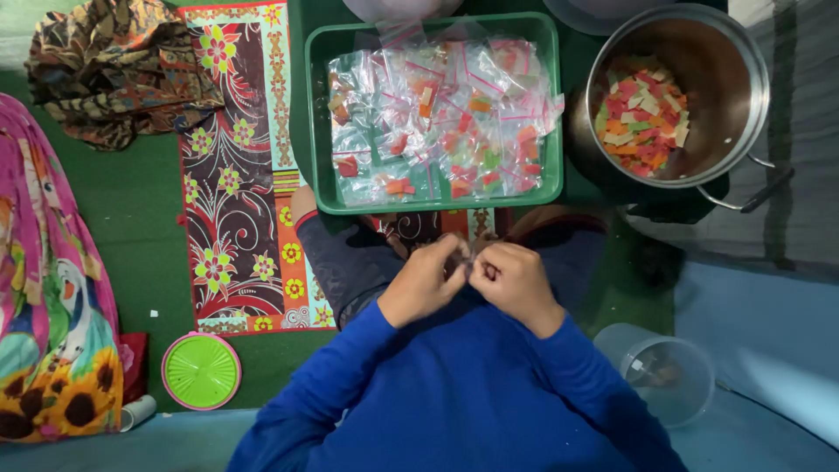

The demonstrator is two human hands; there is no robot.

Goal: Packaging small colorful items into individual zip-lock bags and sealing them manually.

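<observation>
Both hands (472, 280) pinching something small, hidden

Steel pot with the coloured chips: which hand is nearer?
Right. The right hand is below and left of the steel pot; the left hand touches it on its far side, farther from the pot, both pinching something small between them.

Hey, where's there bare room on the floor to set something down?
Bare green floor lies between the pink sunflower cloth and the floral mat, above the round green lid. It is crowded ahead: the green tray of small bags and the steel pot sit close together.
</observation>
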